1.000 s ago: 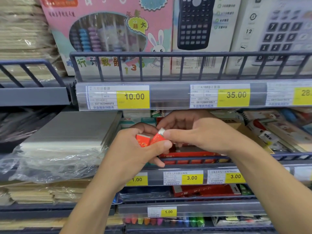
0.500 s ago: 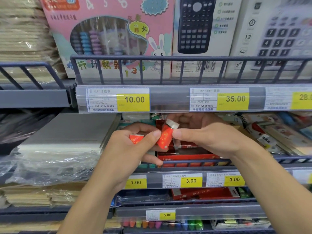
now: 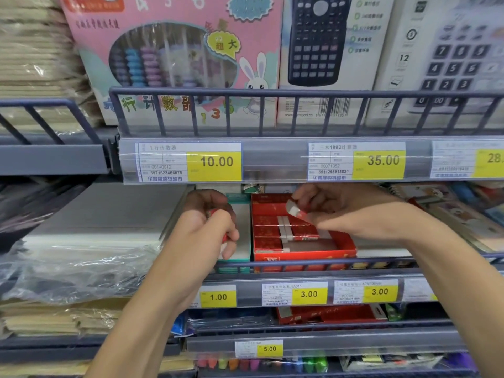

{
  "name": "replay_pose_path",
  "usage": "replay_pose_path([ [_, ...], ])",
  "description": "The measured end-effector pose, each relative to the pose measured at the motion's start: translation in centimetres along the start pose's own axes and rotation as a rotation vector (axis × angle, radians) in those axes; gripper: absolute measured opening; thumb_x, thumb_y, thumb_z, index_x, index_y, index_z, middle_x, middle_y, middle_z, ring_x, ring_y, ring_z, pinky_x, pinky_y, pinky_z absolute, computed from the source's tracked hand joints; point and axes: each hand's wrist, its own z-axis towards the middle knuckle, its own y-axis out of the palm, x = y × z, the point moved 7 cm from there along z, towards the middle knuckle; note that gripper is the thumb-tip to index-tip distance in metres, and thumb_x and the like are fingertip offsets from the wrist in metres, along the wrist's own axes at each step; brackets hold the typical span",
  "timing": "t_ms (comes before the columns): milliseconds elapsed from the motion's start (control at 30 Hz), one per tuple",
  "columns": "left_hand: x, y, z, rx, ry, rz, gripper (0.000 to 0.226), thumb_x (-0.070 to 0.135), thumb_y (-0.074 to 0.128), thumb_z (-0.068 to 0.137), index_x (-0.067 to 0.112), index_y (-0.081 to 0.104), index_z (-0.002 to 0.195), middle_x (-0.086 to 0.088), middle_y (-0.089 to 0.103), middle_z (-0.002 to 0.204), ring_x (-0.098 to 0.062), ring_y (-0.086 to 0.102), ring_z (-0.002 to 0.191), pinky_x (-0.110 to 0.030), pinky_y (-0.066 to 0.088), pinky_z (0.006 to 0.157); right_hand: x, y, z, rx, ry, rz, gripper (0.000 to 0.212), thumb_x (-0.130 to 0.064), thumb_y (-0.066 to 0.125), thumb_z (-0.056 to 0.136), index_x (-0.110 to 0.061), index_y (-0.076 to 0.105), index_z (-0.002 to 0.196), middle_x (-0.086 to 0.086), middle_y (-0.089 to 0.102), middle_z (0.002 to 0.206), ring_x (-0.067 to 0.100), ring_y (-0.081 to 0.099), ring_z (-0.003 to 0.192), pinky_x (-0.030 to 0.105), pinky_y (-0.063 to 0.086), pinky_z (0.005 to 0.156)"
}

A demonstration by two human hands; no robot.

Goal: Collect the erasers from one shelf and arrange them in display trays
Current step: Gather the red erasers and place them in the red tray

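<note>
Head view: the right hand [image 3: 343, 211] pinches one red-and-white eraser [image 3: 296, 210] between thumb and fingertips, just above the red display tray [image 3: 308, 253] on the middle shelf. Rows of red erasers [image 3: 283, 230] lie inside that tray. Left of the tray, the left hand [image 3: 207, 230] curls round more red erasers [image 3: 212, 213], over a teal-edged box [image 3: 240, 241].

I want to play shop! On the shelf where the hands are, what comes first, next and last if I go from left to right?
Plastic-wrapped white stack → left hand gripping red erasers → red display tray of erasers → right hand pinching one red eraser → colourful notebooks.
</note>
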Motion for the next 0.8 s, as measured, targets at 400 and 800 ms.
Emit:
replay_pose_path([
  [400,0.3,0.6,0.3,-0.077,0.097,0.104,0.03,0.001,0.052,0.104,0.027,0.055,0.119,0.005,0.077,0.099,-0.013,0.075,0.084,-0.021,0.057,0.071,1.3,0.9,0.7,-0.186,0.059,-0.627,0.026,-0.039,0.076,0.085,-0.039,0.072,0.111,-0.024,0.058,0.108,-0.005,0.054,0.092,0.011,0.043,0.083],
  [800,0.0,0.6,0.2,-0.142,0.098,0.223,0.041,0.043,0.057,0.088,0.066,0.059,0.121,0.006,0.064,0.066,-0.013,0.064,0.071,-0.03,0.043,0.073,1.8,1.6,1.3,-0.215,0.008,-0.639,0.024,-0.038,0.079,0.083,-0.035,0.073,0.106,-0.019,0.058,0.099,-0.006,0.054,0.085,0.009,0.042,0.077],
])
